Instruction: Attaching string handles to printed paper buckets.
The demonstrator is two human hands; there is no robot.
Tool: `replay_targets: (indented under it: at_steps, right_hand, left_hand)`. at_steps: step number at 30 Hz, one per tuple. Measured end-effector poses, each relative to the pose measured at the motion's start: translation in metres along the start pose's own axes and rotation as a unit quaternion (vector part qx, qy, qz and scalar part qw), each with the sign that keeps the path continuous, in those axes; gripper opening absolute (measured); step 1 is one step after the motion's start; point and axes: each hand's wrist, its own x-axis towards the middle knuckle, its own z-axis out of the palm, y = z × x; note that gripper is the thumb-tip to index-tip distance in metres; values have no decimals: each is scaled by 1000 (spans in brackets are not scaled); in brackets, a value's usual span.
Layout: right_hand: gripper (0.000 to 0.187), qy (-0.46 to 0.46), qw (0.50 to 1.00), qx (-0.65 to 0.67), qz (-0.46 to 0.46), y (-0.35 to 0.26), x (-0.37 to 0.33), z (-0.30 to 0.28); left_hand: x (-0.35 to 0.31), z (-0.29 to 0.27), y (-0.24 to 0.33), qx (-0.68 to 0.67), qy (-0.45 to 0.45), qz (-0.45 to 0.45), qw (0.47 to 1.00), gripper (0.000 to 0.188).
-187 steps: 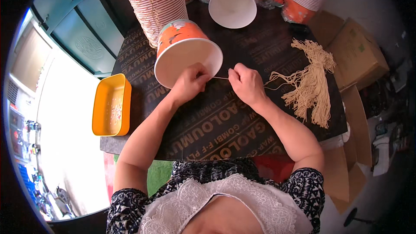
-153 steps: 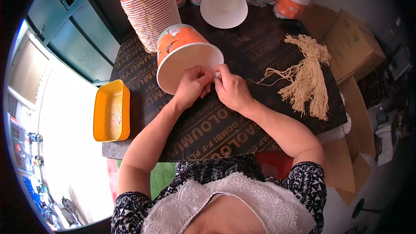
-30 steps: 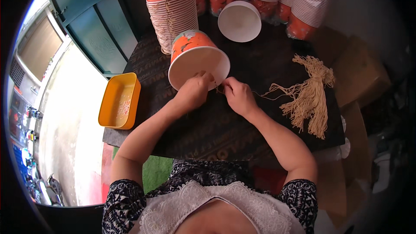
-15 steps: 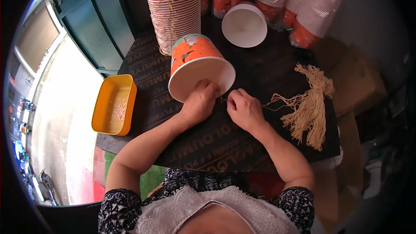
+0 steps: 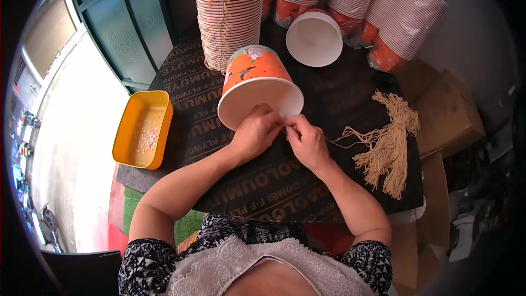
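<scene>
A: Where were the hands?

B: Both met at the near rim of one tipped bucket (image 5: 257,85), an orange paper tub lying on its side on the table (image 5: 339,104), its white mouth facing the person. The left hand (image 5: 255,134) lay against the rim with its fingers curled together there. The right hand (image 5: 306,141) sat just beside it, thumb and forefinger pinched on one string (image 5: 341,141).

A: And that string?

B: It ran from the pinched fingers rightward toward one bundle (image 5: 390,142) of tan strings, spread on the table's right part, well apart from the bucket.

A: How many buckets in all?

B: One in hand. A second single bucket (image 5: 314,37) lay behind it, also mouth toward the person. Beyond that, stacks: one tall stack (image 5: 229,19) upright just behind the tipped bucket, with a few strings dangling over its rims, and at least three more stacks (image 5: 402,19) leaning along the back. I could not count the tubs inside them.

A: Anything else?

B: One yellow tray (image 5: 130,148) at the table's left edge, speckled with small bits too fine to tell, and cardboard boxes (image 5: 449,115) to the right.
</scene>
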Motion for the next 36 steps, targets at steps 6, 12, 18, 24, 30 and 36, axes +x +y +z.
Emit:
replay_targets:
  at_steps: [6, 12, 18, 24, 30, 36]
  right_hand:
    - [10, -19, 994, -80, -69, -2, 2, -14]
    - [12, -3, 980, -192, -54, -5, -1, -12]
    - [22, 1, 982, -185, -30, -4, -2, -2]
    - [18, 24, 989, -148, 12, 3, 3, 7]
    - [9, 48, 992, -119, 5, 4, 2, 8]
    - [9, -7, 992, -128, -10, 3, -2, 7]
  left_hand:
    - [2, 4, -6, -28, 4, -58, 998, 13]
    - [3, 3, -6, -53, 2, -71, 996, 13]
    - [5, 1, -1, -63, -10, -84, 994, 11]
    - [5, 2, -5, -59, -10, -86, 994, 10]
    - [6, 0, -3, -64, -16, -113, 991, 11]
    - [6, 3, -4, 17, -5, -124, 992, 15]
